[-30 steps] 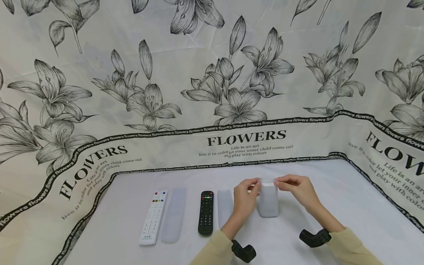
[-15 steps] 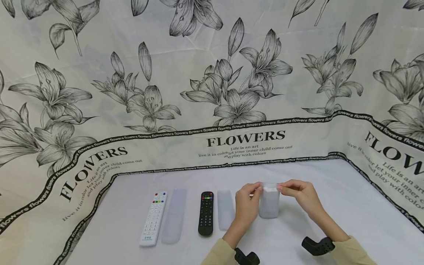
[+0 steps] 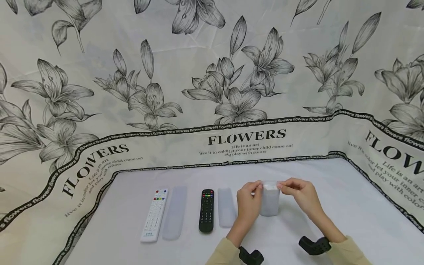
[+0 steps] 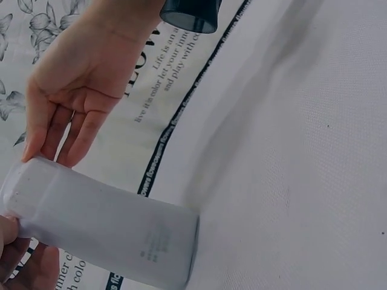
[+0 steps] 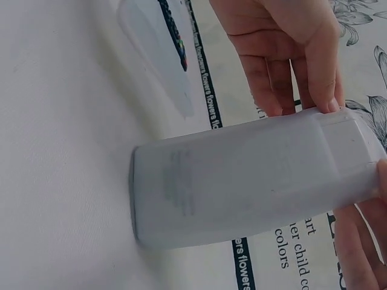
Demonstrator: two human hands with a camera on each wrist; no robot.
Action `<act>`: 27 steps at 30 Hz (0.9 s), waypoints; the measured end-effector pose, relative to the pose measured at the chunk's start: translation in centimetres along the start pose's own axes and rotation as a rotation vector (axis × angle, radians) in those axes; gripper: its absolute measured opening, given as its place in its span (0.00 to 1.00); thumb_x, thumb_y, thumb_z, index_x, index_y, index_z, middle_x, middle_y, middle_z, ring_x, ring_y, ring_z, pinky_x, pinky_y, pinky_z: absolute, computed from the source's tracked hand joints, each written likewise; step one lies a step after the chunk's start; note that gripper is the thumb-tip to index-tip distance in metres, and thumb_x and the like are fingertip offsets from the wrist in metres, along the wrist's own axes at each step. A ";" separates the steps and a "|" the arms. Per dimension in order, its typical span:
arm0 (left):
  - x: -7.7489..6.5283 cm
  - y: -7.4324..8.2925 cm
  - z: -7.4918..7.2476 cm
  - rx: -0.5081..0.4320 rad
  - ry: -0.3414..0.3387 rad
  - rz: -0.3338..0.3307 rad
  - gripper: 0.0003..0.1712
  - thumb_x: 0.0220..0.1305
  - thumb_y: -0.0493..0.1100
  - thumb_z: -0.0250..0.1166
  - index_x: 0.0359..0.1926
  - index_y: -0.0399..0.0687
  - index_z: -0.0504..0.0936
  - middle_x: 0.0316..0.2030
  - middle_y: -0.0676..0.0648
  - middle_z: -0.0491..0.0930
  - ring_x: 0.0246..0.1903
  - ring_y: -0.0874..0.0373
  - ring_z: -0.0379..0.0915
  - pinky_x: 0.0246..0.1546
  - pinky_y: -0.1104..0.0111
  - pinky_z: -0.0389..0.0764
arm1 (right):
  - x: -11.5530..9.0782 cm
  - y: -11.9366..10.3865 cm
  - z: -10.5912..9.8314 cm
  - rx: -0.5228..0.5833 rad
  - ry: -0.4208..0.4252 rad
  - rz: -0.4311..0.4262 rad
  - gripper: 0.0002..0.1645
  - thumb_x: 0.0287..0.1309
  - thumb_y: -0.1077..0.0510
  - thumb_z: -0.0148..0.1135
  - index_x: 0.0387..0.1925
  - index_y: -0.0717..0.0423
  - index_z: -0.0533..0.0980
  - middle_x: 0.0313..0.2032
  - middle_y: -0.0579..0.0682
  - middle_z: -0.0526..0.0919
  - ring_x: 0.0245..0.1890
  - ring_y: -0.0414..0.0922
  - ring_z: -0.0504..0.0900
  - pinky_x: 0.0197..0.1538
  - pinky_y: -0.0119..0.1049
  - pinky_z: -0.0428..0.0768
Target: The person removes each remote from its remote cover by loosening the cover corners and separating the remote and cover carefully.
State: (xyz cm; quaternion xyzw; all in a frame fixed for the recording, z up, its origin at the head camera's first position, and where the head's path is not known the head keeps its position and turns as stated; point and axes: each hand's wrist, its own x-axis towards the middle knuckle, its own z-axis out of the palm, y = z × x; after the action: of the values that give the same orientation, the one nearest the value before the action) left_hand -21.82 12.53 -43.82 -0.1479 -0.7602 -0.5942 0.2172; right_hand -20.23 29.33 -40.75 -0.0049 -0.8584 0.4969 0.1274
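A translucent soft cover [image 3: 269, 203] stands on its end on the table, with a white, block-shaped thing inside it. Faint print shows through the cover's wall in both wrist views. My left hand [image 3: 248, 204] pinches the top rim on the left between thumb and fingers. On the opposite corner, the thumb and index finger of my right hand [image 3: 303, 195] pinch the same rim, its other fingers curved beneath. The white end of the inner thing [image 4: 27, 190] lies at the cover's mouth, close to the fingertips.
Left of the hands lie a white remote control [image 3: 154, 216], a long translucent cover [image 3: 175, 213], a black remote control [image 3: 207, 211] and a shorter translucent cover [image 3: 226, 208], side by side on the white tablecloth [image 3: 122, 206]. A flower-printed curtain [image 3: 185, 147] borders the back.
Both hands have shifted slightly right with the cover, keeping their pinch on its rim. The remotes and the other covers have stayed in place.
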 end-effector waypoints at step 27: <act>-0.3 1.1 -0.7 -0.117 -0.095 -0.289 0.07 0.61 0.38 0.64 0.37 0.42 0.87 0.29 0.49 0.85 0.23 0.71 0.73 0.22 0.78 0.76 | -0.1 -1.2 -0.6 -0.008 -0.064 0.096 0.14 0.60 0.52 0.61 0.29 0.60 0.82 0.35 0.47 0.87 0.32 0.31 0.79 0.36 0.31 0.82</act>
State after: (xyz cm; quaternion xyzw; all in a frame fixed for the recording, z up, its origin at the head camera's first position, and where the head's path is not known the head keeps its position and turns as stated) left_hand -20.92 12.14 -42.89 -0.0771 -0.7472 -0.6547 0.0844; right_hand -19.84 29.22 -39.42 -0.0306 -0.8628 0.4989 0.0758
